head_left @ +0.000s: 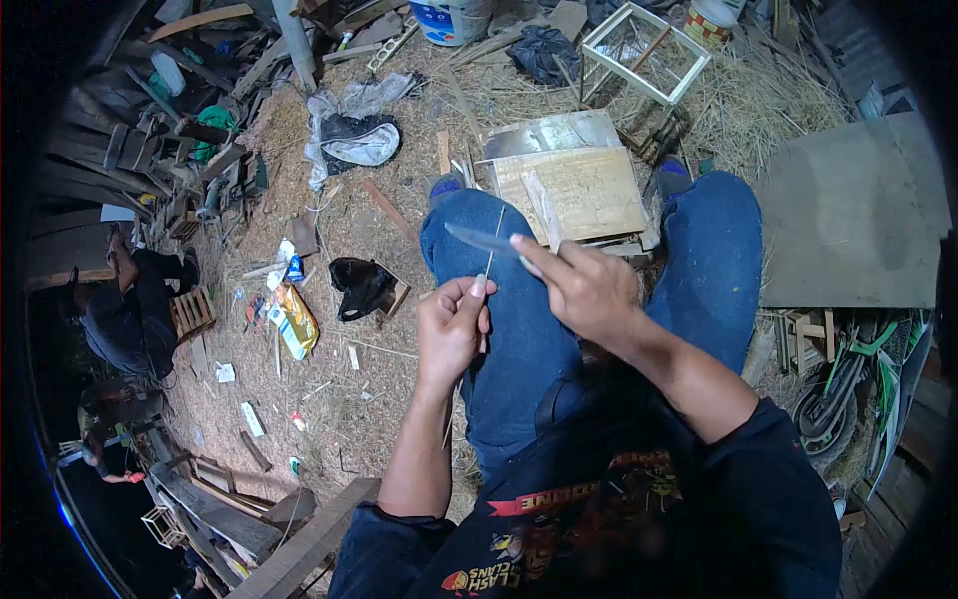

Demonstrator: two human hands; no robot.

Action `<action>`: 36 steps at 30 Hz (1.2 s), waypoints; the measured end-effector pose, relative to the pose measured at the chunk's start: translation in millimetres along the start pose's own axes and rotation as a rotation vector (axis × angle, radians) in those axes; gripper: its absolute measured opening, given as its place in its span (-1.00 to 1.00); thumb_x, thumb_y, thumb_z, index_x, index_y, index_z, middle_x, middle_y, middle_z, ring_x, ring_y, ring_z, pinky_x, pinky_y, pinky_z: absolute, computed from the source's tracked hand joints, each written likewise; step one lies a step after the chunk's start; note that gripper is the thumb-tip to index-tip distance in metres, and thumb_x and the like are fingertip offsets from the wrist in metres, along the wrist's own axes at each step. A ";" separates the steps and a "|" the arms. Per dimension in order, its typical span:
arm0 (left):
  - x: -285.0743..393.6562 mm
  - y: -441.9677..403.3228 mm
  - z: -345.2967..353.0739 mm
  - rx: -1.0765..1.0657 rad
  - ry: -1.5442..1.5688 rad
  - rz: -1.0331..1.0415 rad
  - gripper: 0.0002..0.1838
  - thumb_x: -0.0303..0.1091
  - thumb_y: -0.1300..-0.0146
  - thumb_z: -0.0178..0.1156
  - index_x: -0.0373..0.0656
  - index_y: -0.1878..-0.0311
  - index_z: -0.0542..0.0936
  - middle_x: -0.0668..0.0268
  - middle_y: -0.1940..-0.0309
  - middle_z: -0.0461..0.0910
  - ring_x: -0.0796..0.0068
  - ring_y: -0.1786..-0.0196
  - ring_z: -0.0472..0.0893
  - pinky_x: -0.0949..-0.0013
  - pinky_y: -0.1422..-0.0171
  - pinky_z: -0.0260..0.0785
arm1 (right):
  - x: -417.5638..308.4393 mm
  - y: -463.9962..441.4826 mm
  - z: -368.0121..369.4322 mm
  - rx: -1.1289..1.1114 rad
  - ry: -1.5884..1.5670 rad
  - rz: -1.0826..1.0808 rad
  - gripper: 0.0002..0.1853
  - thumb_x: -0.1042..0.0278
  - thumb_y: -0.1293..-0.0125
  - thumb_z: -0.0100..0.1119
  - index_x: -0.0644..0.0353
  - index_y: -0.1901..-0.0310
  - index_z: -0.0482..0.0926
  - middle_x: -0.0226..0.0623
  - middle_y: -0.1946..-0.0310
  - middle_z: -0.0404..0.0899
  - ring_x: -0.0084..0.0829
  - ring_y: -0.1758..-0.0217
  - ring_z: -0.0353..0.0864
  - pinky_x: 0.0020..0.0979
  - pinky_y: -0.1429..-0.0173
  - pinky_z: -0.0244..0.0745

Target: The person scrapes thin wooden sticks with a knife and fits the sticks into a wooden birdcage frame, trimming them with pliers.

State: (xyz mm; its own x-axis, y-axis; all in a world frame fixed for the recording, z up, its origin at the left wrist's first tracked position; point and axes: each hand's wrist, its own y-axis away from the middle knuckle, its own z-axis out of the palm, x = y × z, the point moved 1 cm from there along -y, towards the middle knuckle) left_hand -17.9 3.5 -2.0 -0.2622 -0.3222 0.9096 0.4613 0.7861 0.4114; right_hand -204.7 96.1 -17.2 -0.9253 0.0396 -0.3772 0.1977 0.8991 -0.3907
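Note:
My left hand (451, 327) pinches a thin pale stick (490, 264) between thumb and fingers, its upper end pointing away from me over my right-side-bent denim knee. Closed around a knife's handle is my right hand (594, 290); the handle itself is mostly covered by the fingers. The knife (477, 239) has a grey blade that points left and crosses the stick just above my left fingertips. Whether the edge presses into the stick I cannot tell. Beyond my hands, between my knees, a light wooden board (589, 195) lies low, with a split wood piece (541, 208) on it.
A white-edged frame (646, 52) stands at the back. Black plastic (361, 288) and a yellow packet (295, 321) lie on the straw-strewn ground. A large grey board (848, 215) and a green motorbike (868, 384) are at right. Other people (130, 309) sit at left.

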 end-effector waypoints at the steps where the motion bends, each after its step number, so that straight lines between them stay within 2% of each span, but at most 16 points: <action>1: 3.1 0.1 0.9 0.010 -0.009 -0.011 -0.71 -0.24 -0.58 0.22 -0.32 0.12 0.69 0.46 0.65 0.50 0.70 0.72 0.34 0.53 0.64 0.14 | -1.1 -1.2 -1.5 -0.002 -0.001 0.004 -0.48 0.28 -0.34 0.32 -0.32 -0.34 0.66 -0.42 0.46 0.55 -0.36 0.55 0.64 -0.26 0.53 0.52; 4: 5.1 0.5 1.9 0.025 -0.016 -0.022 -0.71 -0.24 -0.58 0.22 -0.32 0.12 0.70 0.46 0.65 0.50 0.71 0.72 0.34 0.53 0.64 0.14 | -4.5 -3.5 -1.1 0.026 -0.064 0.089 -0.53 0.31 -0.34 0.36 -0.24 -0.29 0.70 -0.35 0.53 0.48 -0.29 0.59 0.57 -0.21 0.52 0.46; 6: 4.4 0.6 1.9 0.029 -0.012 -0.029 -0.71 -0.24 -0.58 0.22 -0.32 0.12 0.70 0.47 0.65 0.49 0.71 0.72 0.34 0.53 0.64 0.13 | -8.5 6.9 -0.9 0.064 -0.107 -0.037 -0.55 0.32 -0.33 0.37 -0.22 -0.26 0.73 -0.36 0.54 0.47 -0.30 0.59 0.56 -0.22 0.52 0.45; 9: 0.4 1.0 2.0 0.034 -0.011 -0.021 -0.71 -0.24 -0.58 0.22 -0.31 0.13 0.70 0.47 0.65 0.49 0.71 0.72 0.33 0.53 0.64 0.12 | 7.9 -4.2 2.0 0.034 -0.032 0.081 -0.56 0.26 -0.36 0.33 -0.28 -0.27 0.71 -0.42 0.50 0.53 -0.35 0.57 0.61 -0.25 0.54 0.50; 10: 0.0 1.0 1.6 0.031 -0.014 -0.012 -0.72 -0.24 -0.58 0.22 -0.31 0.13 0.70 0.47 0.65 0.49 0.71 0.71 0.33 0.53 0.64 0.11 | 8.4 -3.5 3.7 0.039 -0.038 0.072 -0.51 0.31 -0.29 0.36 -0.29 -0.27 0.71 -0.43 0.50 0.53 -0.37 0.59 0.58 -0.25 0.54 0.49; 14: 0.2 -1.0 0.0 0.020 -0.012 0.000 -0.72 -0.25 -0.58 0.22 -0.31 0.12 0.70 0.47 0.65 0.50 0.72 0.70 0.34 0.54 0.63 0.11 | -7.8 8.9 -3.6 0.026 -0.047 -0.069 -0.51 0.31 -0.27 0.37 -0.27 -0.25 0.72 -0.45 0.50 0.53 -0.39 0.58 0.59 -0.28 0.56 0.48; 18: 3.1 0.6 0.8 0.028 -0.025 -0.024 -0.72 -0.25 -0.58 0.22 -0.32 0.12 0.70 0.48 0.65 0.49 0.72 0.70 0.34 0.54 0.63 0.11 | -0.7 -1.1 1.6 0.065 0.061 0.043 -0.48 0.29 -0.28 0.37 -0.31 -0.30 0.70 -0.45 0.51 0.51 -0.40 0.58 0.59 -0.27 0.54 0.50; 23: 4.2 -0.2 1.8 0.022 0.010 -0.028 -0.73 -0.26 -0.57 0.22 -0.32 0.12 0.70 0.48 0.65 0.49 0.73 0.70 0.34 0.55 0.63 0.11 | 3.1 3.7 -2.6 0.046 -0.009 -0.025 -0.55 0.25 -0.33 0.36 -0.27 -0.27 0.71 -0.43 0.52 0.52 -0.38 0.58 0.60 -0.27 0.53 0.52; 26: 5.7 -0.3 2.4 0.024 -0.018 -0.032 -0.73 -0.27 -0.57 0.22 -0.32 0.12 0.70 0.48 0.64 0.50 0.73 0.70 0.34 0.55 0.63 0.10 | 3.6 -1.7 0.2 0.018 -0.026 0.097 -0.47 0.32 -0.29 0.35 -0.27 -0.31 0.69 -0.41 0.50 0.50 -0.37 0.56 0.61 -0.27 0.50 0.54; 30: 0.5 -3.6 1.5 0.023 -0.006 -0.005 -0.74 -0.27 -0.58 0.22 -0.32 0.11 0.70 0.48 0.64 0.50 0.73 0.69 0.33 0.54 0.63 0.10 | -4.7 9.9 0.5 0.041 -0.109 -0.034 -0.56 0.30 -0.32 0.40 -0.21 -0.24 0.74 -0.38 0.55 0.46 -0.32 0.60 0.54 -0.24 0.49 0.47; 33: 1.9 -0.1 0.3 0.016 -0.010 -0.015 -0.74 -0.27 -0.58 0.21 -0.32 0.10 0.70 0.48 0.63 0.50 0.73 0.69 0.33 0.54 0.62 0.10 | 3.8 -1.4 3.0 0.041 -0.040 0.079 -0.55 0.31 -0.31 0.40 -0.22 -0.24 0.75 -0.39 0.56 0.43 -0.35 0.61 0.54 -0.24 0.50 0.47; 36: 4.8 -0.2 1.2 0.014 -0.002 -0.025 -0.74 -0.28 -0.58 0.21 -0.32 0.09 0.70 0.47 0.63 0.49 0.73 0.69 0.33 0.54 0.62 0.10 | -10.2 11.2 -2.2 0.049 -0.034 0.024 -0.54 0.31 -0.30 0.40 -0.21 -0.25 0.74 -0.39 0.56 0.43 -0.34 0.60 0.55 -0.25 0.50 0.47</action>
State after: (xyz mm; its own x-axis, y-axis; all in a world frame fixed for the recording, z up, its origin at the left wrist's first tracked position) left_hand -20.3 2.4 2.2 -0.2751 -0.3411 0.8989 0.4430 0.7848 0.4334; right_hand -193.8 106.7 -15.9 -0.9086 0.0453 -0.4153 0.2365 0.8753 -0.4218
